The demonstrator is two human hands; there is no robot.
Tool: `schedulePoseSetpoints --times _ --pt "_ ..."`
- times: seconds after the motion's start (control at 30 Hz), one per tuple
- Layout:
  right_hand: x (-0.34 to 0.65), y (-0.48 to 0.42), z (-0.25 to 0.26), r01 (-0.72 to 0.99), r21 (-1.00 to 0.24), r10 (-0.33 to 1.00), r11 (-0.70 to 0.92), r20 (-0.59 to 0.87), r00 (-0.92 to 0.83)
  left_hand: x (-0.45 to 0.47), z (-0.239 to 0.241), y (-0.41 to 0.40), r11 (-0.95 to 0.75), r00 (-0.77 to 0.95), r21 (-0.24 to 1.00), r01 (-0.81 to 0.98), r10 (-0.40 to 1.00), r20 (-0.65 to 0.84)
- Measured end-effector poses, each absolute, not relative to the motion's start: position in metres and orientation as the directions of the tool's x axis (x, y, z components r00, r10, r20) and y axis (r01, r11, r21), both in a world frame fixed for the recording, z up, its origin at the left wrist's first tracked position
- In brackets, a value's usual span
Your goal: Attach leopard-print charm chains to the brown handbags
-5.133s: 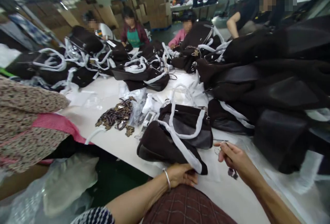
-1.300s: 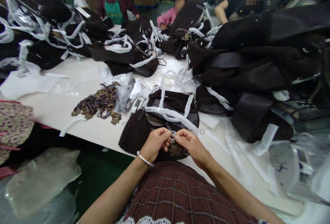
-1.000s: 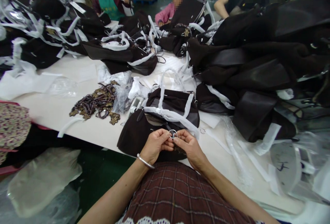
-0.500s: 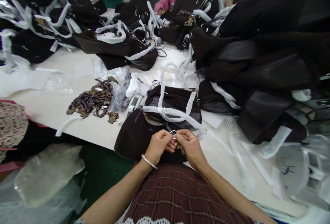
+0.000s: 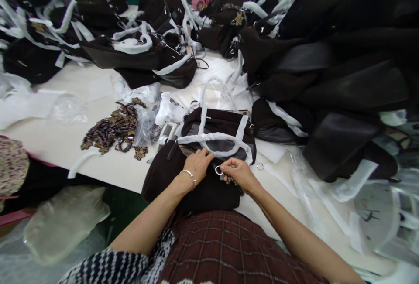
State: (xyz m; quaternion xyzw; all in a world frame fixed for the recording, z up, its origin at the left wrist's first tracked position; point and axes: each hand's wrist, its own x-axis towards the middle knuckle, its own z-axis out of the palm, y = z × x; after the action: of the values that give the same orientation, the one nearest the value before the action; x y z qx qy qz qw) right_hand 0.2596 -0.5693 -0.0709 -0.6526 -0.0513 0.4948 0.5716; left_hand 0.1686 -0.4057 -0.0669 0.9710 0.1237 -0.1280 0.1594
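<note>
A dark brown handbag (image 5: 196, 192) lies in front of me at the table edge, its handles (image 5: 209, 137) wrapped in white paper. My left hand (image 5: 198, 164) rests on the bag just below the wrapped handles, fingers bent together. Its fingertips are hidden, so what they pinch does not show. Between thumb and fingers my right hand (image 5: 238, 173) grips an open-looking silver metal ring (image 5: 218, 170). A bead-and-flower chain (image 5: 231, 180) hangs beneath that hand, partly covered by it. Another silver ring (image 5: 260, 166) lies on the table to the right.
A heap of beaded chains (image 5: 111, 131) lies left of the bag beside clear plastic bags (image 5: 144, 124). Dark handbags (image 5: 140, 59) are piled across the back and right (image 5: 347, 140). Paper strips and a clear plastic container (image 5: 376, 214) lie at right. Other people's hands show at the far side.
My left hand has come off the ring and moved forward and left onto the bag. My right hand keeps the ring, which now shows more fully.
</note>
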Motion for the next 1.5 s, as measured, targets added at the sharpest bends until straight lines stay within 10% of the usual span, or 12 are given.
schedulePoseSetpoints --times 0.2,0.33,0.53,0.8,0.97,1.33,1.5 --pt "0.273 -0.595 -0.054 -0.5 -0.746 0.814 -0.439 -0.566 0.13 0.17 -0.098 -0.415 -0.947 0.934 0.204 0.246 0.176 -0.31" --pt "0.256 -0.607 -0.052 -0.441 -0.746 0.83 -0.499 -0.558 0.005 0.156 -0.105 -0.415 -0.813 0.925 0.442 0.379 0.32 -0.204" --pt "0.243 -0.603 -0.044 -0.351 -0.819 0.829 -0.454 -0.532 0.17 0.168 -0.095 -0.404 -0.128 0.792 0.943 0.307 0.584 -0.178" --pt "0.308 -0.555 0.024 -0.34 -0.939 0.753 0.061 -0.18 0.632 0.198 0.002 -0.436 0.222 0.864 0.913 0.341 0.308 -0.398" --pt "0.345 -0.562 0.017 -0.451 -0.891 0.682 0.038 -0.308 0.664 0.203 -0.015 -0.434 0.357 0.802 0.858 0.369 0.344 -0.488" --pt "0.281 -0.61 -0.061 -0.587 -0.773 0.589 -0.241 -0.597 0.544 0.188 -0.076 -0.433 -0.006 0.842 0.873 0.488 0.267 -0.469" --pt "0.28 -0.604 -0.061 -0.499 -0.833 0.567 -0.238 -0.537 0.625 0.202 -0.076 -0.444 -0.344 0.875 0.863 0.369 0.442 -0.198"
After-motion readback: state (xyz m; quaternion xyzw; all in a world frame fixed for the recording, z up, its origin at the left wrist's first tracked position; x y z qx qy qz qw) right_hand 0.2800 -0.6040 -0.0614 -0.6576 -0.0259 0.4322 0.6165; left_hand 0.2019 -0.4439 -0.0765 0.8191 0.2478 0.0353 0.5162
